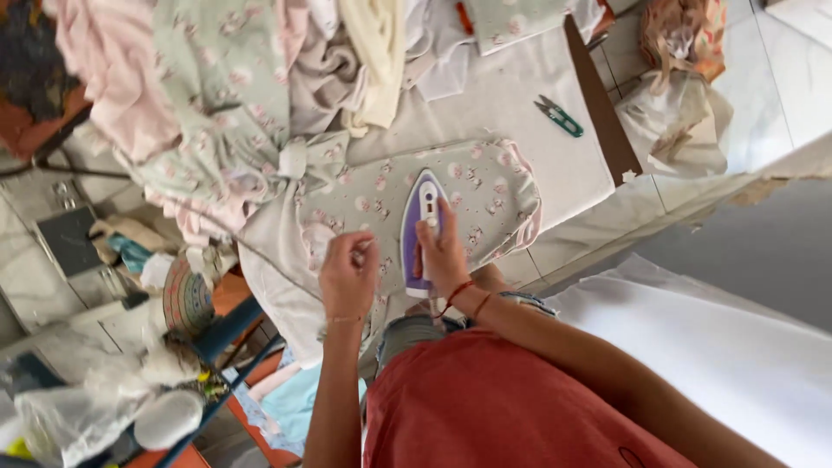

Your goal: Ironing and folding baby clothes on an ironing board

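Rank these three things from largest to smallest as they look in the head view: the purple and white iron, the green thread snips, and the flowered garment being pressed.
1. The flowered garment, spread across the board.
2. The purple and white iron, held in the right hand.
3. The green thread snips, though they lie farther from the camera.
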